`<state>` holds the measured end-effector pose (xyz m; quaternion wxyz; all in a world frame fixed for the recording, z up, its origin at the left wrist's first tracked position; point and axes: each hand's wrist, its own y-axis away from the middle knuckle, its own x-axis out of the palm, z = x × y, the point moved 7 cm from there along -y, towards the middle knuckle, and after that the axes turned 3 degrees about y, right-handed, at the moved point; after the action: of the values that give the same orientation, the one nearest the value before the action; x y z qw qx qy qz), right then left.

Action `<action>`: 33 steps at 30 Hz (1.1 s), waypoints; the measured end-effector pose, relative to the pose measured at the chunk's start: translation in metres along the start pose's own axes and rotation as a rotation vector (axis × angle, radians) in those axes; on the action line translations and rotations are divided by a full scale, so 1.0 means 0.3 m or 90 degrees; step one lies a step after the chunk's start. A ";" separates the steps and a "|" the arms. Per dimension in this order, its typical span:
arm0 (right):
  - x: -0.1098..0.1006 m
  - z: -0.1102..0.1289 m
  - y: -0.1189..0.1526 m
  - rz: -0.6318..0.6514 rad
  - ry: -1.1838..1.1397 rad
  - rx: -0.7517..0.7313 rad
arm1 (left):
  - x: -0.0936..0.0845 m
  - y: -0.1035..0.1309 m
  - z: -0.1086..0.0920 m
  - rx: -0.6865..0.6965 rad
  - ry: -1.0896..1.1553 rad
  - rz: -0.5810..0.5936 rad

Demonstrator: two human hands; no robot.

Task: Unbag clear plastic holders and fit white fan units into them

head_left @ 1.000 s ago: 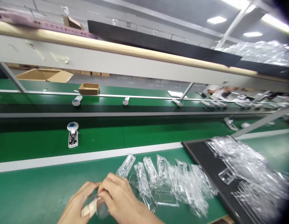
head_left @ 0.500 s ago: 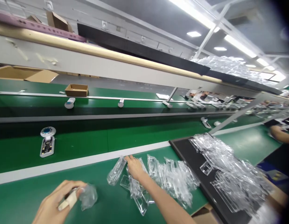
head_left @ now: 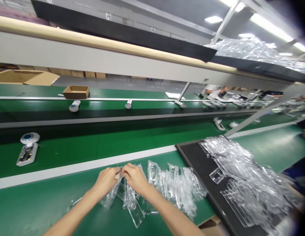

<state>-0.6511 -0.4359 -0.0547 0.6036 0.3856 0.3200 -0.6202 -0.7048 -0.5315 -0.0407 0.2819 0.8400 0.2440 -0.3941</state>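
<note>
Above the near worktop, my left hand (head_left: pixel 106 179) and my right hand (head_left: pixel 135 178) meet, fingertips almost touching. Both are closed in a pinch on the top of a clear plastic bag (head_left: pixel 110 197), which hangs below my left hand. A beige wrap (head_left: pixel 117 176) shows at a left fingertip. Just under my right hand lie transparent plastic pieces (head_left: pixel 136 213), some of them in clear film. To the right, several more bagged clear pieces (head_left: pixel 177 186) lie in a row. What the bag holds, if anything, I cannot make out.
A black tray (head_left: pixel 199 164) heaped with clear plastic parts (head_left: pixel 250 183) stands at the right. Beyond the white rail, a green conveyor (head_left: pixel 113 139) carries a white device with an exposed circuit board (head_left: pixel 28 149). A slanted post (head_left: pixel 253 119) and an overhead shelf (head_left: pixel 118 62) cross the view.
My left hand has moved right and away from me, bringing its crumpled clear film to my right hand. Both hands now pinch a bag together. The view has shifted slightly.
</note>
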 end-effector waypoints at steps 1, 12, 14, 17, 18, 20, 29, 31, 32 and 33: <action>-0.012 -0.010 0.011 -0.002 -0.005 0.008 | 0.009 -0.007 -0.005 0.003 -0.020 -0.002; 0.031 -0.276 -0.022 0.148 0.024 0.077 | -0.145 0.166 0.157 -0.078 0.356 -0.097; 0.046 -0.277 -0.033 0.163 0.025 0.075 | -0.172 0.176 0.169 -0.100 0.381 -0.091; 0.045 -0.256 -0.035 0.193 0.015 0.049 | -0.128 0.142 0.130 -0.111 0.380 0.006; 0.040 -0.249 -0.033 0.201 0.013 0.044 | -0.090 0.116 0.103 -0.105 0.349 0.054; 0.024 -0.243 -0.028 0.207 0.014 0.052 | 0.003 0.050 0.051 -0.102 0.231 0.128; -0.069 -0.404 0.079 0.098 0.055 0.367 | 0.225 -0.160 -0.074 -0.074 -0.162 0.112; -0.081 -0.455 0.109 0.075 0.066 0.437 | 0.229 -0.146 -0.090 -0.047 -0.204 0.106; -0.085 -0.477 0.119 0.067 0.073 0.465 | 0.231 -0.136 -0.097 -0.034 -0.219 0.104; -0.087 -0.495 0.126 0.060 0.080 0.487 | 0.233 -0.128 -0.102 -0.021 -0.231 0.102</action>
<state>-0.6004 -0.2974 -0.1034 0.4237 0.6340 0.0839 -0.6414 -0.6731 -0.4702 -0.0910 0.3651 0.7674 0.1281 -0.5113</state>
